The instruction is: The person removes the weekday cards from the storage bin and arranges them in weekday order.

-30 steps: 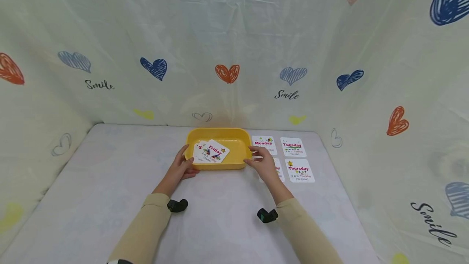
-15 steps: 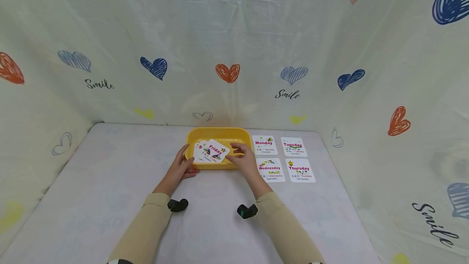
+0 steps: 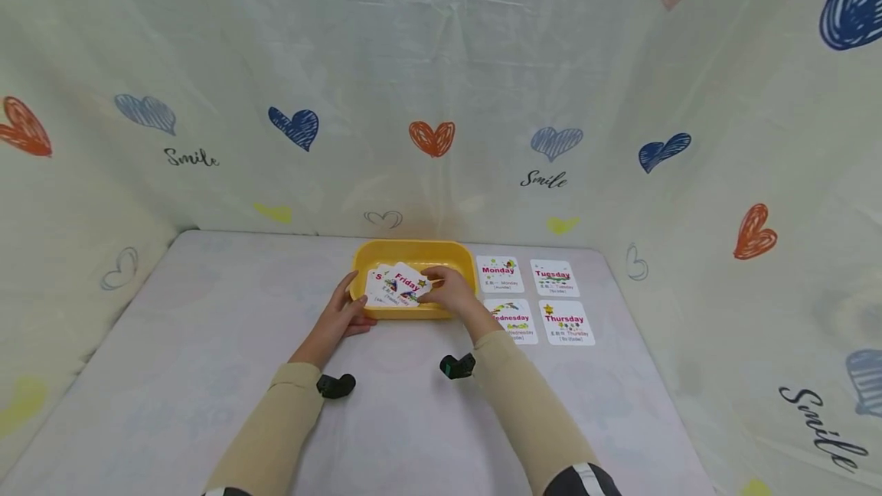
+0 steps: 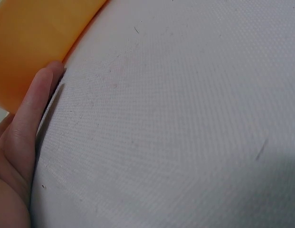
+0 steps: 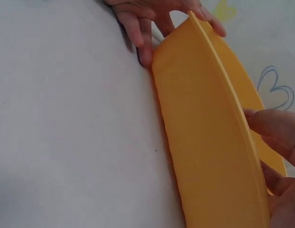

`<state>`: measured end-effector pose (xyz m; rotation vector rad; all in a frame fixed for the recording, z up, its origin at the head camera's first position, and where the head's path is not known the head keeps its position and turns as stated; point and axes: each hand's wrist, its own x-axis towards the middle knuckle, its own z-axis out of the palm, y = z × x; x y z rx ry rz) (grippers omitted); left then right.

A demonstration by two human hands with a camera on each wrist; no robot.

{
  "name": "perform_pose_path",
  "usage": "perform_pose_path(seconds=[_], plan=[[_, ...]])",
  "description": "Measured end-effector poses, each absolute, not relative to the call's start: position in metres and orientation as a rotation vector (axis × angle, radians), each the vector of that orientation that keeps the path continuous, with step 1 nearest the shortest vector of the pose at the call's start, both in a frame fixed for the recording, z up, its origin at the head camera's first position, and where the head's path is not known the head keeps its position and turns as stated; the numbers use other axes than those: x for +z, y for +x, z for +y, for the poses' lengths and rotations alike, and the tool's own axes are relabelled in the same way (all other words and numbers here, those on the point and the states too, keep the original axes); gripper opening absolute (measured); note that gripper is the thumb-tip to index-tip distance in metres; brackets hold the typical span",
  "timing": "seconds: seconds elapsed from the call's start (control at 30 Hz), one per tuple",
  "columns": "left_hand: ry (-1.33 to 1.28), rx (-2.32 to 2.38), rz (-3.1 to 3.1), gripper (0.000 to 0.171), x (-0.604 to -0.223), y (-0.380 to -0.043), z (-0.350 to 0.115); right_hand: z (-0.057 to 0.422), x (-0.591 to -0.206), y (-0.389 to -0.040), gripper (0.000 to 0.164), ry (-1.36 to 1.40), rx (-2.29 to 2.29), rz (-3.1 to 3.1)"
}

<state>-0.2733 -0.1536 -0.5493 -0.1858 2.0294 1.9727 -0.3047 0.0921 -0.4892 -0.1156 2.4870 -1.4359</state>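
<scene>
In the head view a shallow yellow tray (image 3: 451, 249) stands on the table, with several overlapping white cards in its left half. The top one is a Friday card (image 3: 406, 279). My left hand (image 3: 338, 316) holds the tray's left end, thumb at the rim and some fingers low beside the wall. Over the tray's right half reaches my right hand (image 3: 451, 291), its thumb and fingertips at the Friday card's right edges. Whether they pinch it is hidden. In the right wrist view the right-hand fingers (image 5: 275, 126) are inside the tray wall, thumb and finger apart.
Right of the tray lie a Monday card (image 3: 500, 282), a Tuesday card (image 3: 555, 287), a Wednesday card (image 3: 521, 327), partly covered by the right wrist, and a Thursday card (image 3: 567, 335). A heart-patterned curtain (image 3: 372, 190) hangs behind the table (image 3: 234, 312).
My right hand has moved left from the tray's right end to the Friday card, uncovering the Monday card. The left hand and the tray have stayed in place.
</scene>
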Motion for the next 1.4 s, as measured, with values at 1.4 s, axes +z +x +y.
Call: perform_pose_path(seconds=[1.4], plan=[[-0.218,1.997,2.023,0.067,-0.549,-0.273,-0.151,0.095,-0.501,-0.329,0.049,-0.098,-1.367,2.276]])
